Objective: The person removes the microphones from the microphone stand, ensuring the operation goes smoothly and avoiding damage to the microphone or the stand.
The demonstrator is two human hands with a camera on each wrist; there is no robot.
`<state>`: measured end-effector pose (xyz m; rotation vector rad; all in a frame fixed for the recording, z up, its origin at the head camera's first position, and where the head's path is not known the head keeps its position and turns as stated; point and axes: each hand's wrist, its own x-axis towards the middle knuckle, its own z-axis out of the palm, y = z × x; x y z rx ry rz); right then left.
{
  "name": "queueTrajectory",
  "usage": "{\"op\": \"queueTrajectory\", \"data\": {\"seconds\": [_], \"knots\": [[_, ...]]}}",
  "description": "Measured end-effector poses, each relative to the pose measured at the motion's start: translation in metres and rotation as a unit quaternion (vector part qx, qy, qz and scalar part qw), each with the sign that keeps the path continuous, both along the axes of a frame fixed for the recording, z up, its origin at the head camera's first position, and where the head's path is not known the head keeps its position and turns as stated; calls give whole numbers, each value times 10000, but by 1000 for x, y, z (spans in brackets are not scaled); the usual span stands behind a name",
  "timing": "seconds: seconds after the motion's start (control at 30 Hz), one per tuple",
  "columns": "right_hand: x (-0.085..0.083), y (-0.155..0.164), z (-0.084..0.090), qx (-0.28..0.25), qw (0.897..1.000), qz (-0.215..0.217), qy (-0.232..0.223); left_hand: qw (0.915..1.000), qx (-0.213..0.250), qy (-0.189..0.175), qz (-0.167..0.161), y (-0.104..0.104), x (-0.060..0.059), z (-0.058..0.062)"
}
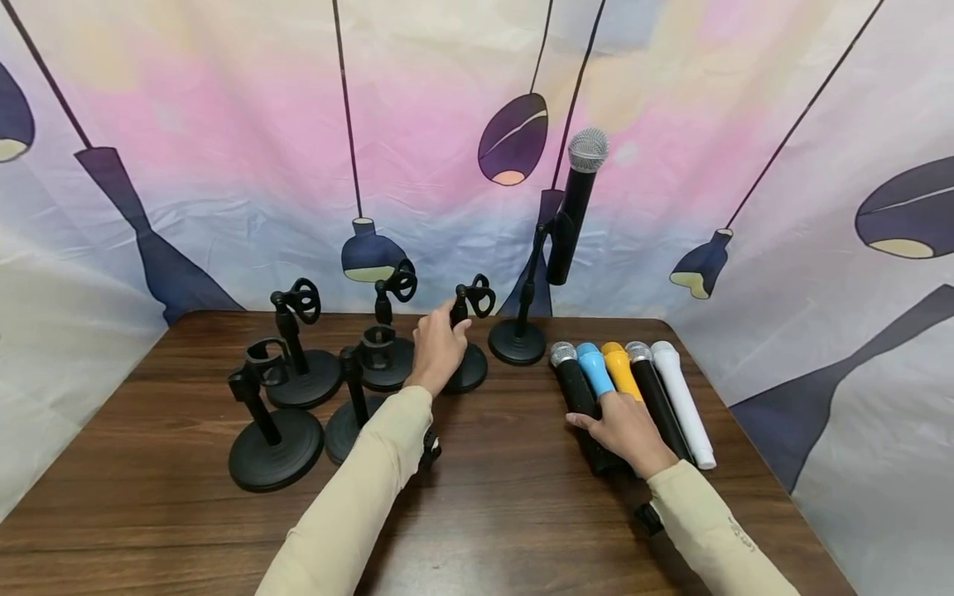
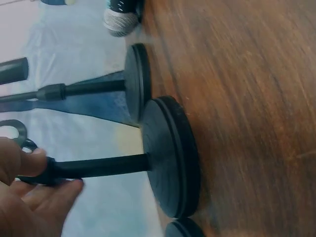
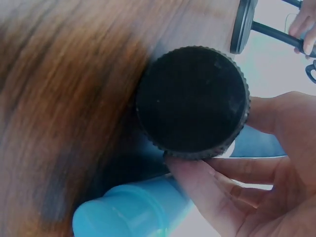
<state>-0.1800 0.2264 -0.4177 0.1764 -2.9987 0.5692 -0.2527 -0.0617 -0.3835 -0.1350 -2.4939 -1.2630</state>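
Observation:
My left hand [image 1: 438, 346] grips the upper post of a black desktop microphone stand [image 1: 469, 370]. In the left wrist view, the thumb and fingers wrap the post just below the clip, and the round base [image 2: 173, 158] shows at the table. On the right, my right hand [image 1: 628, 430] holds the black microphone [image 1: 572, 385] with a silver mesh head, leftmost in a row. Its round butt end [image 3: 192, 101] faces the right wrist camera, thumb on one side and fingers on the other. Beside it lies a blue microphone [image 1: 595, 368], partly covered by the hand.
Yellow [image 1: 621, 368], second black [image 1: 656, 397] and white [image 1: 684, 406] microphones complete the row. A stand [image 1: 517, 341] at the back carries a black microphone [image 1: 574, 215]. Several stands with bare clips, including a front one [image 1: 276, 451], occupy the left. A printed cloth [image 1: 447, 124] hangs behind the table [image 1: 507, 513].

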Motion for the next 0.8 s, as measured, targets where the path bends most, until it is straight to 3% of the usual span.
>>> {"op": "queueTrajectory", "data": {"seconds": [0.2,0.53,0.8], "knots": [[-3,0,9,173,9998,57,52,9967,-441,-670,-151,-1,16,9],[-21,-7,26,-17,9993,146,339,9898,-1006,-868,-512,-7,48,6],[-56,-27,48,-918,9931,141,710,9805,-1339,-1076,-952,-7,76,7]]}}
